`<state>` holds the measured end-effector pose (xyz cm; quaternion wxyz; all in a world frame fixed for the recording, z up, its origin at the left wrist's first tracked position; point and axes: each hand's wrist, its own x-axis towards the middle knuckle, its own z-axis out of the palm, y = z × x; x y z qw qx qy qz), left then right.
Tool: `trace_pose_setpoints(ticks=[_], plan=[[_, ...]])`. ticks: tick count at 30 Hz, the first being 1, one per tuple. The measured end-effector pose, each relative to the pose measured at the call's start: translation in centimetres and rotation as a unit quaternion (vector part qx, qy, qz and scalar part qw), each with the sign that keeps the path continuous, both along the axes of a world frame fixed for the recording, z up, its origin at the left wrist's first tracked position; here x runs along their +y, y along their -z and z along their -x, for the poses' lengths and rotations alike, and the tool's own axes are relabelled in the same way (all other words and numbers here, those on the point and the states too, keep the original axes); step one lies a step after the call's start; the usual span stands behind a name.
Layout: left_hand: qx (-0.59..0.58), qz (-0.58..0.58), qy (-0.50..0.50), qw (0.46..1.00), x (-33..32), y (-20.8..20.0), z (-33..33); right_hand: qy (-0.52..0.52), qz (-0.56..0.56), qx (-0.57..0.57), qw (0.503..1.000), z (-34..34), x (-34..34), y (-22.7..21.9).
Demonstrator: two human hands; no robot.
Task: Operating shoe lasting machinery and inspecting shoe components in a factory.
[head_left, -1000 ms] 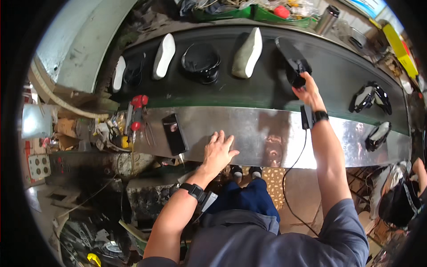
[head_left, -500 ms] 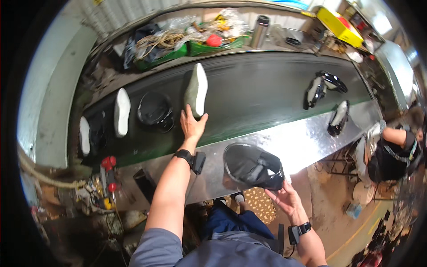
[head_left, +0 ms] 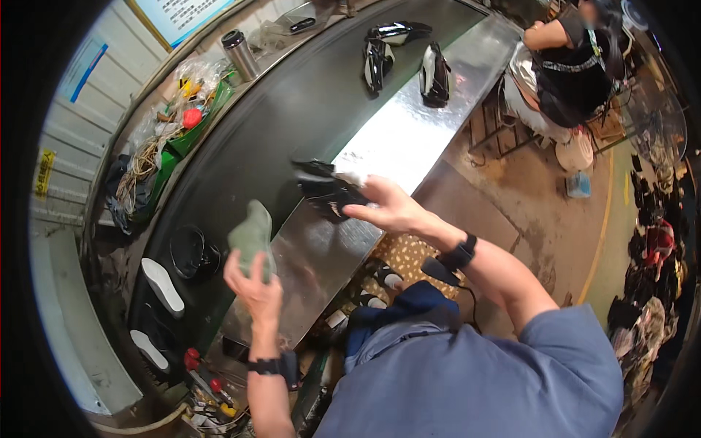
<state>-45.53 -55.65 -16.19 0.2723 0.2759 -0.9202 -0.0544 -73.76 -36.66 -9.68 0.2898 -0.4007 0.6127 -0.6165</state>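
Observation:
My left hand (head_left: 254, 286) is closed round one end of a grey-green shoe last (head_left: 252, 235), raised over the near edge of the dark belt. In my right hand (head_left: 392, 207), a glossy black boot upper (head_left: 330, 196) is gripped between thumb and fingers above the metal ledge; motion blurs its outline. A gap separates the upper from the last. Left of the last, another black boot upper (head_left: 194, 252) stands on the belt. Beside it lie a white-soled last (head_left: 162, 286) and a second white-soled last (head_left: 150, 350).
Glossy black shoe pieces (head_left: 435, 76) rest at the far end of the belt (head_left: 292, 109) and on the metal ledge (head_left: 391, 150). A steel flask (head_left: 240, 55) and green trays (head_left: 172, 155) of scraps line the back. Another person (head_left: 573, 69) sits at far right.
My view has swung to the right. The last has been lifted off the belt by my left hand, and my right hand has brought the boot upper up over the ledge.

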Motion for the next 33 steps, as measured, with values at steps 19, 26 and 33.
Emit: trace_pose_setpoints(ticks=[19, 26, 33], plan=[[0.233, -0.652, 0.132, 0.709, 16.2, -10.3, 6.0, -0.226, -0.148, 0.414, 0.869, -7.2, -8.9, -6.0], [0.304, -0.793, 0.103, 0.518, 17.0, -10.7, 6.8, -0.189, -0.092, 0.447, 0.869, -8.1, -9.8, -4.9], [0.323, -0.812, 0.06, 0.482, 17.3, -10.7, 5.4, -0.183, -0.08, 0.466, 0.862, -8.4, -8.5, -4.1]])
